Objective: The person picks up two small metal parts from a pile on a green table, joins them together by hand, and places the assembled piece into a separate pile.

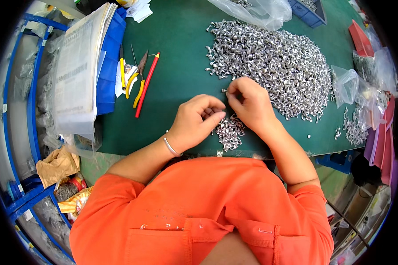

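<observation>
My left grip [192, 121] is loosely curled, thumb and forefinger bent toward each other with a narrow gap between their tips; I can't tell whether anything is pinched further in. My right grip [254, 106] is drawn in tighter, thumb near forefinger, and a single metal piece [224, 90] shows right at those fingertips; whether I'm pinching it or it lies just beside them, I can't tell. Both sit close together over the surface [177, 57], the left a little nearer my body.

Below and between them is a small pile of curved silver metal pieces [230, 134], near the front edge. The large heap of the same pieces [269, 66] spreads beyond my right grip and out to its right, its near border close to my knuckles and wrist. One stray bit [309, 136] lies beyond my right forearm, near the front edge.

To my left I have a wide stretch of green between my grip and the red pencil [147, 86], with the yellow-handled pliers [139, 81] just past it and the blue bin [107, 73] closing that side. Straight ahead, green runs up to the clear plastic bag [265, 13]. On the far right, clear bags [346, 86] and scattered pieces [354, 128] crowd the margin.
</observation>
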Motion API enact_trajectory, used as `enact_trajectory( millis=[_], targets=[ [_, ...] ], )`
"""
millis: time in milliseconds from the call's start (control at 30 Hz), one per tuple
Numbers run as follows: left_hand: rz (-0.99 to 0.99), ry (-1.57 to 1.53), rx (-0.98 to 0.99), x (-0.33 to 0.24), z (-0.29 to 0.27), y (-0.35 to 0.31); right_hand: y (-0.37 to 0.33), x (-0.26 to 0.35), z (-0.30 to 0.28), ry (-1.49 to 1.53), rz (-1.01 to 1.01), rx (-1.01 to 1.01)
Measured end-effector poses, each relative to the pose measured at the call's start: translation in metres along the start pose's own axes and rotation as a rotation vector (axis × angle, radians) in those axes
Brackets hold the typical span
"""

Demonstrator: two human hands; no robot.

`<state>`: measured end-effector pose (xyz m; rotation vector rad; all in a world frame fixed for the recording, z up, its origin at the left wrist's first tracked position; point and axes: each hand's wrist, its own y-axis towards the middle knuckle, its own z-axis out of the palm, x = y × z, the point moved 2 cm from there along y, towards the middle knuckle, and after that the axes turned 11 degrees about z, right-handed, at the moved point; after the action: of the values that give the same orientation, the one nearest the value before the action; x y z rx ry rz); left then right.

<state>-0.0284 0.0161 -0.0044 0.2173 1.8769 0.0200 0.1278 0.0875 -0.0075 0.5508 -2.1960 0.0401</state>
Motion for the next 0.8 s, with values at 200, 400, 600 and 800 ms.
enact_trajectory(
  millis=[200, 400, 600, 800],
  targets=[
    [-0.210, -0.579, -0.056, 0.010, 0.004, 0.005, -0.023, 0.008, -0.011, 0.379, 0.056, -0.028],
    [-0.265, -0.685, 0.010, 0.002, 0.004, 0.007, -0.030, 0.010, -0.014, 0.426, -0.074, -0.073],
    [-0.029, -0.619, -0.065, -0.001, 0.007, 0.007, -0.038, 0.011, -0.013, 0.610, 0.039, -0.053],
    [-0.026, -0.563, -0.089, 0.000, 0.008, 0.002, -0.038, 0.006, -0.020, 0.463, -0.101, 0.055]
  ],
)
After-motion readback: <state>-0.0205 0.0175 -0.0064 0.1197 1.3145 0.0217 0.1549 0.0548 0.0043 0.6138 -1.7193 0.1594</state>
